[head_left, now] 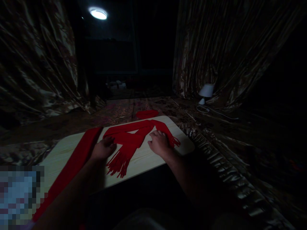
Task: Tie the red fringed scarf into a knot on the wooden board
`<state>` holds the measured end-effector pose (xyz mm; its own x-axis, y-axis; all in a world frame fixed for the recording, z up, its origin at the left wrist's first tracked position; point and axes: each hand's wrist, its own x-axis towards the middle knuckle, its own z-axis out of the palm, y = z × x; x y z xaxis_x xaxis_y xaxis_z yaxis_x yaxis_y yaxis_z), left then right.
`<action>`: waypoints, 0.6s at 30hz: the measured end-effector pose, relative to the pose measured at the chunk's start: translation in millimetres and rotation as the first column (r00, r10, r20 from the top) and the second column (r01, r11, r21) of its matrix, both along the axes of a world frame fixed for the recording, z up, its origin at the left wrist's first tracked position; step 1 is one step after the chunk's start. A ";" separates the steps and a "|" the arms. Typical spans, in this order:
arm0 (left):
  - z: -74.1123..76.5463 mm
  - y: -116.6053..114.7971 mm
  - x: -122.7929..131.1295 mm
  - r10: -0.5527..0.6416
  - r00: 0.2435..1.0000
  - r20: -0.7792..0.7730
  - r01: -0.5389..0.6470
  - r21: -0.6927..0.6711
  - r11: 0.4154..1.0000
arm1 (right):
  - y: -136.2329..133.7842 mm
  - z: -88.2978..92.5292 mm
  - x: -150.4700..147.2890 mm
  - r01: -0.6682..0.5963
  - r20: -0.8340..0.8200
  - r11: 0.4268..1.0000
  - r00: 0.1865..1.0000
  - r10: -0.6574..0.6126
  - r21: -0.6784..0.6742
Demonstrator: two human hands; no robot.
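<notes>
On both sides of us hang heavy, shiny curtains (216, 48), drawn back around a dark opening where a round light (98, 13) glows near the top. Beneath them spreads a dark patterned cloth (120, 111), and on it lies a pale wooden board (148, 159) with rounded corners, right in front of us.

Across the far half of the board we have a red scarf (129, 140) laid out, its two arms meeting in a point at the far right corner. One arm runs down the middle and ends in a fringe (117, 166) near the board's close edge. The other ends in a shorter fringe just right of our right hand. A second long red band (72, 166) crosses the left part of the board and runs off its near edge towards us.

Our left hand (104, 148) rests on the scarf's middle arm. Its fingers are curled under (the dim light keeps us from telling whether they pinch any cloth). Our right hand (159, 143) lies palm down on the right arm of the scarf, fingers spread and flat, gripping nothing.

Beyond the board, apart from it, sits a small folded red piece (147, 113). Farther right, by the curtain, stands a little white lamp (206, 91).
</notes>
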<state>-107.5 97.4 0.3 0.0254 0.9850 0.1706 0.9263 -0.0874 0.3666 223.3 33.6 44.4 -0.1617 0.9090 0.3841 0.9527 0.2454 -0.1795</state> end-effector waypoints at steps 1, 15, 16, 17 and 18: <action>-0.2 0.3 0.0 0.000 1.000 -0.003 0.000 -0.001 1.000 | 0.4 2.9 9.3 0.051 0.042 0.999 0.998 -0.051 -0.009; 3.5 -2.3 1.6 0.014 0.998 0.058 -0.013 -0.017 1.000 | 26.5 -8.8 62.0 0.117 0.117 0.984 0.988 -0.101 -0.136; 4.0 -2.9 2.1 0.011 0.998 0.068 -0.010 -0.015 1.000 | 27.3 -9.7 62.9 0.110 0.115 0.986 0.989 -0.095 -0.128; 4.3 -3.3 2.4 0.009 0.997 0.077 -0.008 -0.013 1.000 | 28.5 -10.8 63.6 0.105 0.113 0.986 0.989 -0.091 -0.127; 4.3 -3.5 2.7 0.011 0.996 0.086 -0.010 -0.013 1.000 | 30.2 -12.3 64.1 0.102 0.112 0.985 0.990 -0.087 -0.137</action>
<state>-104.8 93.9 4.6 0.0006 0.9873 0.1590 0.8922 -0.0723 0.4459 287.3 63.8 32.1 -0.1057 0.9661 0.2356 0.9857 0.1330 -0.1032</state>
